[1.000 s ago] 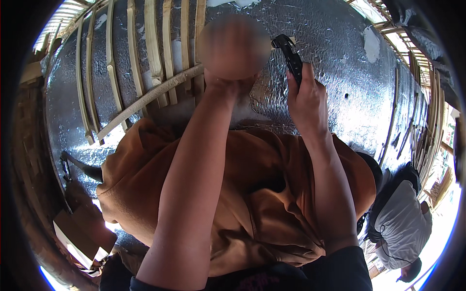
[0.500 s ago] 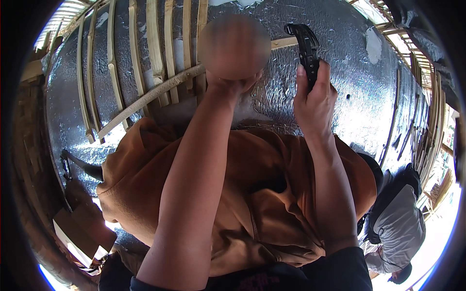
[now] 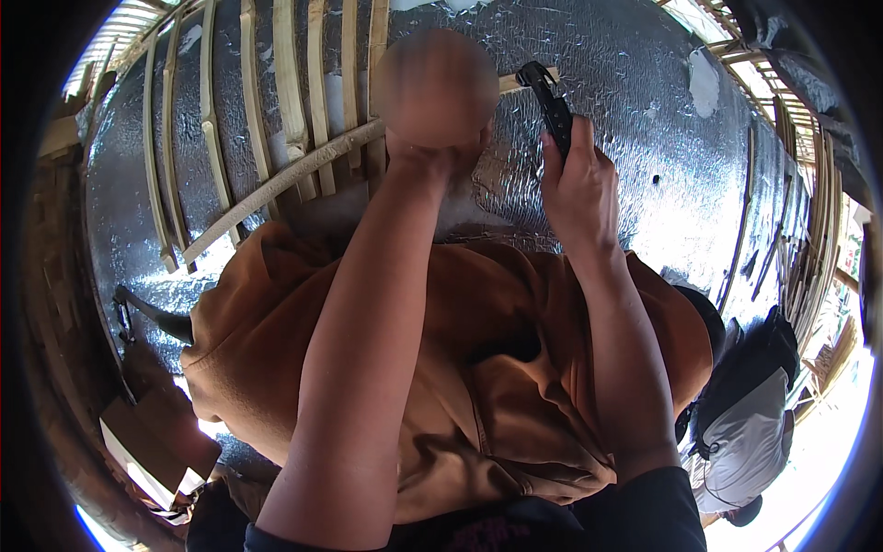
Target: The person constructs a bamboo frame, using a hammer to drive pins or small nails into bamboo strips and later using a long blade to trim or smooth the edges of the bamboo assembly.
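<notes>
My left hand [image 3: 435, 101] is over the bamboo strips; a round blur hides its fingers, so its grip cannot be made out. One long bamboo strip [image 3: 294, 173] runs slantwise under the hand's area, and a pale strip end [image 3: 510, 84] sticks out beyond it on the right. My right hand [image 3: 584, 193] is closed around the handle of a black hand tool [image 3: 552, 110] with a hooked, hammer-like head. The tool's head is by that strip end; whether they touch cannot be told. Several upright bamboo strips [image 3: 253, 97] stand at the left.
Crinkled silver foil sheeting [image 3: 681, 166] lies under and behind the strips. Brown cloth [image 3: 497, 313] covers my lap. A dark curved object [image 3: 152, 313] pokes out at the left, above a cardboard box [image 3: 152, 451]. A grey and black shape [image 3: 750, 442], perhaps another person, is at the lower right.
My right hand and the black tool have moved a little left, and the tool's head has tilted towards the strip end. The grey and black shape has shifted slightly. My left hand stays almost in place.
</notes>
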`<state>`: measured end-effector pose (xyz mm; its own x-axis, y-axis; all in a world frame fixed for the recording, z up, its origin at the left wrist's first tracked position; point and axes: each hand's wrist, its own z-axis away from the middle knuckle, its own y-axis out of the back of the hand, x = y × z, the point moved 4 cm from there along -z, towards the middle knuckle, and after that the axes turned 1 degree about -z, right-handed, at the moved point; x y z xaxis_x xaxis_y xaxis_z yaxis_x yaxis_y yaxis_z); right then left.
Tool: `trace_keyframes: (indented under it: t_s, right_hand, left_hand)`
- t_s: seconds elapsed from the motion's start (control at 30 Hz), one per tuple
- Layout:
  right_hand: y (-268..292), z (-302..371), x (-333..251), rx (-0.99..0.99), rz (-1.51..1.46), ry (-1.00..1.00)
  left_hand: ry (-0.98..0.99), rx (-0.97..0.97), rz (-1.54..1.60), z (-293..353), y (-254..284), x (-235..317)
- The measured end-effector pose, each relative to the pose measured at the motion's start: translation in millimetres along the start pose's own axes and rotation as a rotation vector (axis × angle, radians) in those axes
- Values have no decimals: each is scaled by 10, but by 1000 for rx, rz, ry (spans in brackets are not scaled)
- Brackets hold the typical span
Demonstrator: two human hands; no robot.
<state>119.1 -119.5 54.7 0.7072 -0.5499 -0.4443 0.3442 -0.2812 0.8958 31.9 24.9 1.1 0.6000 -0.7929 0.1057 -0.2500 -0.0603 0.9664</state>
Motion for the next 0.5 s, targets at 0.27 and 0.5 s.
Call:
trace_keyframes:
  t_s: [0.27, 0.5]
  right_hand:
    - [156, 24, -136, 249, -176, 134]
    - [65, 41, -105, 174, -33, 170]
  left_hand:
    - [-9, -4, -46, -14, -5, -27]
    - [1, -27, -55, -19, -12, -3]
